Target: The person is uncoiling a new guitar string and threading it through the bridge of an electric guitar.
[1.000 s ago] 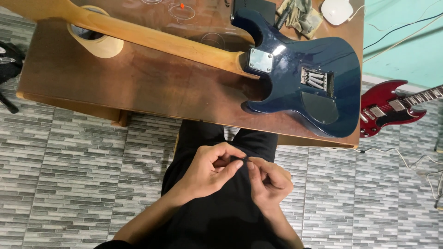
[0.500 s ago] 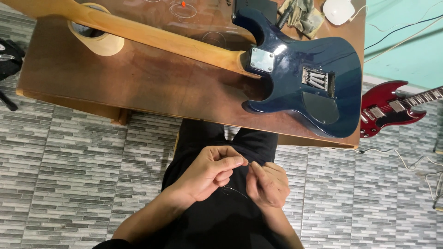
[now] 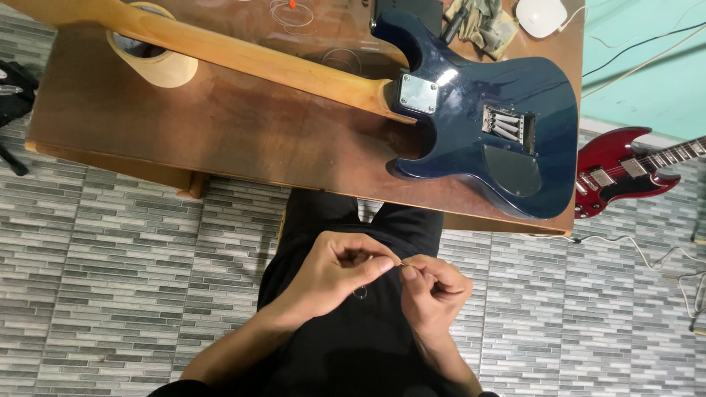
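Both hands meet over the person's lap. Left hand [image 3: 334,268] is curled closed, thumb and forefinger pinching one end of a thin wire [image 3: 401,265], most likely a guitar string, though it is too fine to be sure. Right hand [image 3: 432,290] is closed too, its fingertips pinching the same wire just beside the left thumb, so the two hands nearly touch. A small loop of the wire hangs just below the left hand, against the black trousers [image 3: 353,345].

Beyond the hands, well apart from them, stands a wooden desk [image 3: 220,125] carrying a blue electric guitar [image 3: 478,125] lying face down, its pale neck resting on a roll of tape [image 3: 154,62]. Right of the right hand and further off, a red guitar [image 3: 625,173] lies on the tiled floor [image 3: 110,257].
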